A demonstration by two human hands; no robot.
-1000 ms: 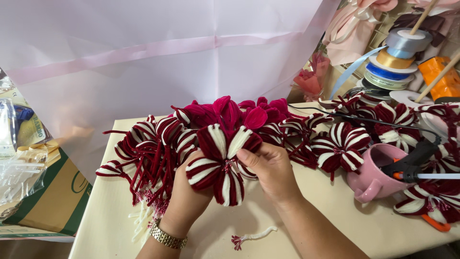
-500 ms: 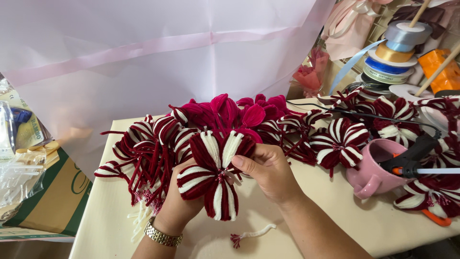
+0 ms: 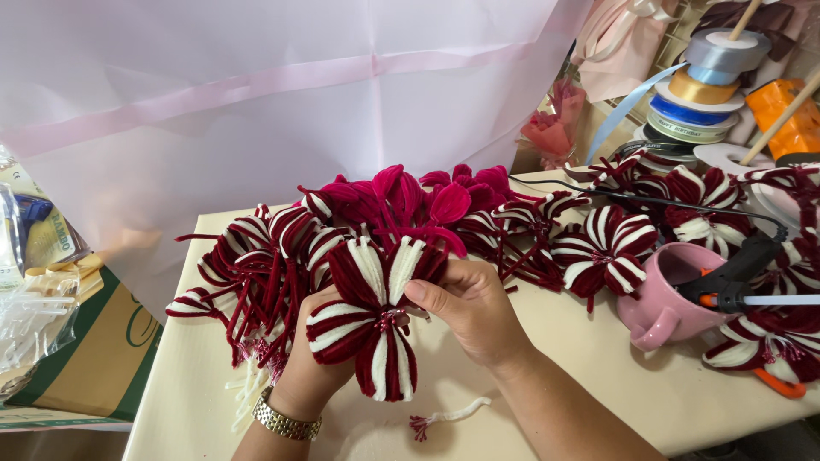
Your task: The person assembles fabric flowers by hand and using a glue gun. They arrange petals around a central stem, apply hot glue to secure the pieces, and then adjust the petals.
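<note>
Striped fuzzy-wire flower, maroon and white, sits just above the cream table, left hand cupped behind it and right hand pinching an upper petal; looks light, soft, bendable, best held at the bound centre.

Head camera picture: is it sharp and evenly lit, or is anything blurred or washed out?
Head view: soft, even light, faint shadows under the hands; the striped flower held by the left hand and right hand is sharp; the pale backdrop sheet looks bright, nearly washed out; the ribbon spools at the corner are slightly soft.
</note>
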